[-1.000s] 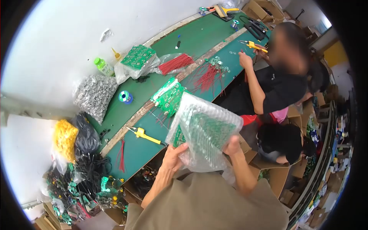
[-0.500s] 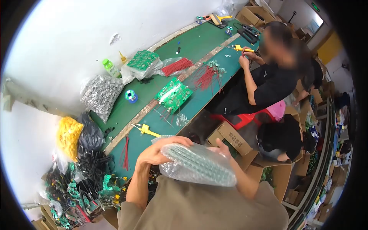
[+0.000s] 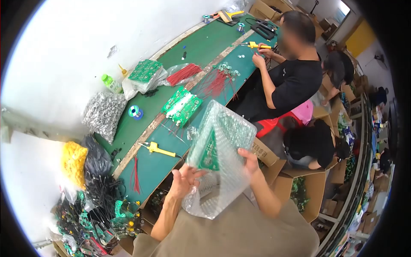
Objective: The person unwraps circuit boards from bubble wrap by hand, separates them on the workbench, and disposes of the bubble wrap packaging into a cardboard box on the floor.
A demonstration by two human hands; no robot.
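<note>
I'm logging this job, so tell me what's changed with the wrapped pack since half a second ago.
The pack has come up from near the torso, its broad face turned to the camera. The left hand has gone from over its top to its lower left corner, fingers spread. The right hand stays at its right side. The nearer iron, spool and bench boards stayed put.

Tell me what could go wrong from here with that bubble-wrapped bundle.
The green circuit boards might slip: the left hand's fingers are spread, leaving the right hand as the clearer grip, and the bubble wrap hangs loose at the bottom.
The yellow soldering iron lies on the workbench near the left hand; if hot, it could burn skin or melt wrap.
</note>
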